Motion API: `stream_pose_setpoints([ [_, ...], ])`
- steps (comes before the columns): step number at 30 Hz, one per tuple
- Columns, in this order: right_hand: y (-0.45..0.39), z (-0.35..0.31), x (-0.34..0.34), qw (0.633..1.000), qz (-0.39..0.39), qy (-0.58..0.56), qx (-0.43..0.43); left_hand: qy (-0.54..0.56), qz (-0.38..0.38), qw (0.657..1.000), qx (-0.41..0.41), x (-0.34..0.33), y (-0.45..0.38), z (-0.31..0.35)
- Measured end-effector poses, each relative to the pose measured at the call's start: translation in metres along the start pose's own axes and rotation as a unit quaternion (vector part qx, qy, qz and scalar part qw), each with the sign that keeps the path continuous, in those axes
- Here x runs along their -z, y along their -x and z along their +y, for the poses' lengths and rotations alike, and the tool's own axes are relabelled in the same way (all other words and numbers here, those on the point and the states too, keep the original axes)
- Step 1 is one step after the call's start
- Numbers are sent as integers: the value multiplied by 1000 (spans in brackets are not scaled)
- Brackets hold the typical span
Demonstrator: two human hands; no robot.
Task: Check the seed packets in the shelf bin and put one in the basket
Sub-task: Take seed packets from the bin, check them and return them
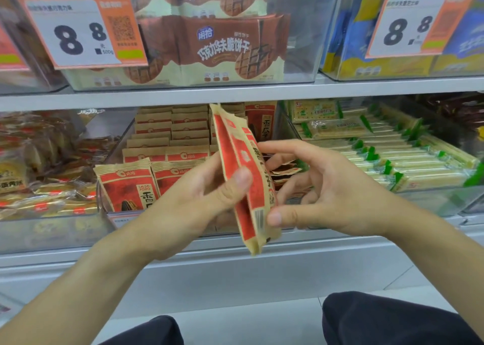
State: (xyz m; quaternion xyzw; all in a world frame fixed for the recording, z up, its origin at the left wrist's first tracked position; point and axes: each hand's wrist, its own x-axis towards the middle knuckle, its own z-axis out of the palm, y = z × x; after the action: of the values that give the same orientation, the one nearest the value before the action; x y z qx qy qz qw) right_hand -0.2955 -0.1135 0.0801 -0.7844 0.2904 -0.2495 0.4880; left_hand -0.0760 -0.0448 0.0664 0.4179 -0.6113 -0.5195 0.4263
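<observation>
Red and tan seed packets (pixel 242 161) stand edge-on in front of the clear shelf bin (pixel 104 208); there look to be two held together. My left hand (pixel 199 195) grips them from the left, thumb pressed on the red face. My right hand (pixel 322 185) holds their right side, thumb at the barcode near the lower end and fingers spread behind. Several more packets (pixel 162 140) of the same kind fill the bin in rows. No basket is in view.
Brown biscuit packs (pixel 222 46) fill a clear bin on the shelf above, behind an 8.8 price tag (pixel 78 30). Green and cream wafer packs (pixel 392 145) lie in the bin to the right, wrapped snacks (pixel 47 161) to the left. My dark-trousered knees (pixel 387 321) are below.
</observation>
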Motion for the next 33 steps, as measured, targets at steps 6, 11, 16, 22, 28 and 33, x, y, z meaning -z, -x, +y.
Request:
stream_pose_setpoints([
  [6, -2, -5, -5, 995, 67, -69, -18, 40, 185, 982, 7, -14, -2, 7],
  [11, -1, -10, -7, 999, 28, -35, -17, -25, 210, 976, 47, -12, -3, 1],
  [16, -2, -6, -12, 999, 22, -22, -8, -57, 265, 962, -27, -13, -5, -6],
  [22, -2, -6, -19, 998, 15, -55, 21, -104, 220, 969, -39, -22, -5, -1],
  [28, -1, -8, -17, 998, 27, -61, 23, -144, 237, 960, -47, -19, -4, -1],
  [33, -2, -11, -16, 995, 48, -82, 35, -117, 249, 960, -45, -24, -7, -4],
])
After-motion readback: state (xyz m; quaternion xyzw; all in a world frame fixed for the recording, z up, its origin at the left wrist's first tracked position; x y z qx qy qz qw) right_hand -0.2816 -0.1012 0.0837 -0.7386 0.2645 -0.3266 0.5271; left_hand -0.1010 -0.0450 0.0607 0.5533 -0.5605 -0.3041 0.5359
